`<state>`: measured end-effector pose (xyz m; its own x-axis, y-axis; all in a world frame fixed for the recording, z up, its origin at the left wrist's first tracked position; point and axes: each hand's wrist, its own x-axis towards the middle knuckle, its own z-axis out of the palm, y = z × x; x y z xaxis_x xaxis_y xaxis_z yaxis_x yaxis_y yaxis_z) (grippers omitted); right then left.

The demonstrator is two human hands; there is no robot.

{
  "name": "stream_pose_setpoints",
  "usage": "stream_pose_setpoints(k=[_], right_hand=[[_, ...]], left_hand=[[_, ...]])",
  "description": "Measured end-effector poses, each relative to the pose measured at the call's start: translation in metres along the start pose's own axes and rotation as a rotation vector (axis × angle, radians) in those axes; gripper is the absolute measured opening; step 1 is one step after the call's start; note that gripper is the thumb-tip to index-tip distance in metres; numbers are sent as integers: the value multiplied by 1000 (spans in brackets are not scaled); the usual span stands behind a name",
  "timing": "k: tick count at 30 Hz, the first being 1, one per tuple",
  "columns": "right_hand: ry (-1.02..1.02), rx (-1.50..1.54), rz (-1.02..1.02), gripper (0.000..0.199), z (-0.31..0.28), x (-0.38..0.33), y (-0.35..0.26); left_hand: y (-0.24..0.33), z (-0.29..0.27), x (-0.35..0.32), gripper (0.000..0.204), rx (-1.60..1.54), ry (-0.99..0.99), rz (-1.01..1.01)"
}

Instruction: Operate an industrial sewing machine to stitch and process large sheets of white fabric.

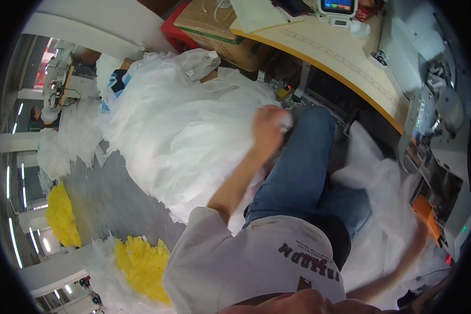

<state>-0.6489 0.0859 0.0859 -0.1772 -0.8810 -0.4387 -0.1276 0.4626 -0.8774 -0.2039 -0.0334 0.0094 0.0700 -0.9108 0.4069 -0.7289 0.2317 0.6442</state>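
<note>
My left hand is raised beside my knee, at the right edge of a large heap of thin white fabric. Its fingers look curled round a small whitish thing, too blurred to name. Down at the right, my right hand reaches beside an orange part of a sewing machine; motion smears its fingers. A length of sheer white fabric hangs blurred between my leg and the machine, and more of it lies around my right forearm. Whether my right hand grips this fabric is not visible.
A sewing table with a yellow edge curves across the upper right, bearing a small screen. Behind the heap stand a cardboard box and a red stool. Yellow fabric piles lie at lower left. Farther off sits another person.
</note>
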Motion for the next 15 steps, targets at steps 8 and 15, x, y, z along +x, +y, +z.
stream_pose_setpoints(k=[8,15], right_hand=[[-457,-1275,-570,37,351,114,-67],[-405,-56,-77,15,317,110,-50]], left_hand=[[109,40,-70,35,-675,-759,-149],[-7,-76,5,50,259,7,49]])
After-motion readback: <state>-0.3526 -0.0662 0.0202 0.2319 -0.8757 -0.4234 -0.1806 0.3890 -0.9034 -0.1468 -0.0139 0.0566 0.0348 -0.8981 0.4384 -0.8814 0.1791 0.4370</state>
